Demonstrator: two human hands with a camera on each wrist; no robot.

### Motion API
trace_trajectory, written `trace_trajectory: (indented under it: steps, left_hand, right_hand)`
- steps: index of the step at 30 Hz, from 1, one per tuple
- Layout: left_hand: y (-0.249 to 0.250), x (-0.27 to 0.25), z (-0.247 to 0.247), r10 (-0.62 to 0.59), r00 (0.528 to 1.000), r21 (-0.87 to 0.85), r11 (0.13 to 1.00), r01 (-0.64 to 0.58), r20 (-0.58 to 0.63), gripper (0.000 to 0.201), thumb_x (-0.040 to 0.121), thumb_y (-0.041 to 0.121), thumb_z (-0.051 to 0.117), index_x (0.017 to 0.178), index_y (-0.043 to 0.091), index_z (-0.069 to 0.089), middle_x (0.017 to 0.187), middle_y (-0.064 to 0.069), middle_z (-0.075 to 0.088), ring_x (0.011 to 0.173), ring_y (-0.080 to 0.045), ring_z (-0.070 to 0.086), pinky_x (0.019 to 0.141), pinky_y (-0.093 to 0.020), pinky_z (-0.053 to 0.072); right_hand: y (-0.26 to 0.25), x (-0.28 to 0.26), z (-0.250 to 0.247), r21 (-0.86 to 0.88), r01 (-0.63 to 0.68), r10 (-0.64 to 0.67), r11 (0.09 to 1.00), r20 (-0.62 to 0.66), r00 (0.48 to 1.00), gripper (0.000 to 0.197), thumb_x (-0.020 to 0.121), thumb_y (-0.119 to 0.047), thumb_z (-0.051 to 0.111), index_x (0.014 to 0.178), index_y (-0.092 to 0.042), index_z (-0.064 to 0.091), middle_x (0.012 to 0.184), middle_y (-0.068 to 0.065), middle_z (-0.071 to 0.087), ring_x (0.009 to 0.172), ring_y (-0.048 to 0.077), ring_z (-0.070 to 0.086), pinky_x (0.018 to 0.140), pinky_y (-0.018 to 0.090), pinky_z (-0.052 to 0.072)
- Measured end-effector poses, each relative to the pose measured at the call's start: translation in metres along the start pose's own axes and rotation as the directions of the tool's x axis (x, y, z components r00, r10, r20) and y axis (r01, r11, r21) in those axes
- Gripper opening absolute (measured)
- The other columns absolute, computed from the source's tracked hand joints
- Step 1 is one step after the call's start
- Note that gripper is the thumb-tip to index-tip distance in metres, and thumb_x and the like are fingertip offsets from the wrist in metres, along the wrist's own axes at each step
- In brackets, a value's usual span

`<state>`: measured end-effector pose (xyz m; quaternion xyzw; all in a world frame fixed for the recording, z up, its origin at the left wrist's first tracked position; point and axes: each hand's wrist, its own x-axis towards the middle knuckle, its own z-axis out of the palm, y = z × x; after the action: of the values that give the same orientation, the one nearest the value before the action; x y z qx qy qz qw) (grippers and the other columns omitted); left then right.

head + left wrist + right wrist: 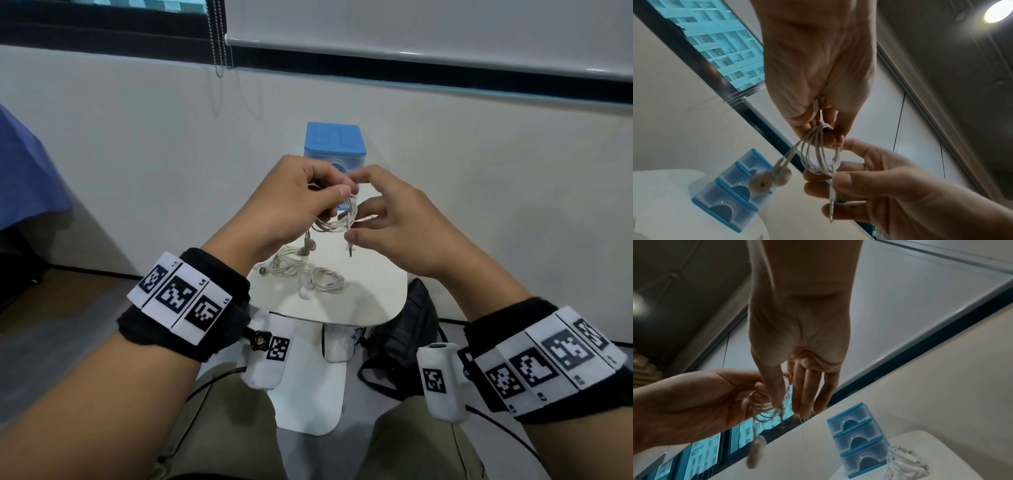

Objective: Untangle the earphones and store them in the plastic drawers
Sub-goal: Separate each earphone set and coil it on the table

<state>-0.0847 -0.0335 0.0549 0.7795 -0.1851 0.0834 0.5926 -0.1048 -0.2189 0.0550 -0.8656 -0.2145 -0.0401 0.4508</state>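
A coiled white earphone set hangs in the air above the small white table. My left hand grips the top of the coil, and its two earbuds dangle below. My right hand pinches the cable just above the metal plug. The blue plastic drawers stand at the table's far edge, all three shut in the right wrist view. Two more coiled earphone sets lie on the table, one on the left and one in the middle.
The table stands against a pale wall under a window with a bead chain. A black bag lies on the floor to the right of the table leg. Blue cloth shows at the far left.
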Motion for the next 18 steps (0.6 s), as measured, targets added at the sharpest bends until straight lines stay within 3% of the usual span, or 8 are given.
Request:
trace_trajectory:
  steps: [2, 5, 7, 9, 11, 13, 16, 18]
  left_hand:
    - [0.000, 0.000, 0.001, -0.013, 1.000, 0.033, 0.999, 0.012, 0.026, 0.010, 0.097, 0.003, 0.068, 0.099, 0.001, 0.077, 0.089, -0.018, 0.073, 0.060, -0.006, 0.057, 0.065, -0.020, 0.049]
    - [0.001, 0.001, -0.004, -0.016, 0.999, 0.032, 0.999, 0.014, 0.048, 0.010, 0.096, 0.004, 0.069, 0.098, 0.004, 0.078, 0.093, -0.024, 0.073, 0.064, -0.009, 0.057, 0.069, -0.025, 0.050]
    - [0.000, 0.003, -0.007, -0.021, 0.998, 0.025, 0.999, 0.019, 0.060, 0.010, 0.096, 0.004, 0.069, 0.098, 0.006, 0.079, 0.088, -0.020, 0.073, 0.066, -0.009, 0.058, 0.071, -0.025, 0.051]
    - [-0.002, 0.006, -0.011, -0.028, 0.997, 0.014, 1.000, 0.027, 0.072, 0.011, 0.096, 0.004, 0.070, 0.100, 0.006, 0.079, 0.082, -0.010, 0.071, 0.068, -0.009, 0.058, 0.072, -0.022, 0.051]
    - [-0.006, 0.010, -0.015, -0.044, 0.993, -0.012, 0.999, 0.046, 0.106, 0.014, 0.095, 0.003, 0.070, 0.107, 0.006, 0.078, 0.086, -0.006, 0.070, 0.072, -0.010, 0.060, 0.074, -0.021, 0.052]
    - [-0.013, 0.016, -0.019, -0.074, 0.987, -0.044, 0.996, 0.081, 0.141, 0.022, 0.094, 0.001, 0.071, 0.115, 0.008, 0.074, 0.093, -0.007, 0.068, 0.076, -0.013, 0.064, 0.077, -0.023, 0.055]
    - [-0.026, 0.031, -0.025, -0.165, 0.976, -0.058, 0.983, 0.174, 0.141, 0.028, 0.093, -0.004, 0.070, 0.119, 0.007, 0.070, 0.091, -0.012, 0.066, 0.080, -0.018, 0.069, 0.080, -0.032, 0.061]
    - [-0.034, 0.043, -0.028, -0.238, 0.961, -0.039, 0.969, 0.246, 0.143, 0.025, 0.092, -0.003, 0.072, 0.116, 0.003, 0.070, 0.090, -0.017, 0.068, 0.080, -0.019, 0.069, 0.078, -0.032, 0.064]
  right_hand:
    - [-0.001, 0.003, 0.002, 0.048, 0.002, -0.001, 0.999, -0.008, 1.000, 0.048, 0.088, 0.002, 0.068, 0.122, -0.030, 0.055, 0.098, 0.005, 0.077, 0.080, 0.030, 0.076, 0.077, 0.047, 0.058]
    - [-0.006, 0.009, 0.003, 0.047, 0.002, 0.001, 0.999, -0.059, 0.998, 0.040, 0.090, -0.004, 0.067, 0.119, -0.030, 0.057, 0.097, 0.008, 0.075, 0.085, 0.038, 0.072, 0.073, 0.054, 0.057]
    - [-0.007, 0.014, 0.002, 0.006, 0.005, -0.004, 1.000, -0.096, 0.995, 0.032, 0.091, -0.008, 0.071, 0.116, -0.026, 0.061, 0.092, 0.006, 0.076, 0.083, 0.029, 0.074, 0.067, 0.049, 0.055]
    - [-0.006, 0.021, 0.001, -0.032, 0.006, -0.009, 0.999, -0.108, 0.994, 0.023, 0.090, -0.009, 0.073, 0.105, -0.024, 0.066, 0.084, 0.003, 0.075, 0.079, 0.020, 0.075, 0.062, 0.037, 0.049]
    - [-0.002, 0.028, 0.000, -0.062, -0.003, -0.004, 0.998, -0.105, 0.994, 0.019, 0.090, -0.008, 0.074, 0.099, -0.024, 0.068, 0.079, 0.002, 0.075, 0.076, 0.019, 0.075, 0.062, 0.039, 0.052]
    - [0.004, 0.036, -0.002, -0.077, -0.022, 0.013, 0.997, -0.116, 0.993, 0.020, 0.088, -0.007, 0.075, 0.101, -0.022, 0.069, 0.075, 0.002, 0.075, 0.073, 0.020, 0.073, 0.066, 0.045, 0.056]
    - [0.018, 0.052, -0.005, -0.062, -0.101, 0.091, 0.993, -0.142, 0.986, 0.019, 0.086, -0.006, 0.077, 0.100, -0.017, 0.073, 0.072, 0.003, 0.074, 0.056, 0.010, 0.061, 0.053, 0.029, 0.048]
    - [0.030, 0.063, -0.005, -0.029, -0.179, 0.174, 0.983, -0.121, 0.977, 0.012, 0.083, -0.004, 0.079, 0.089, -0.014, 0.075, 0.071, 0.008, 0.074, 0.055, 0.011, 0.058, 0.055, 0.026, 0.044]
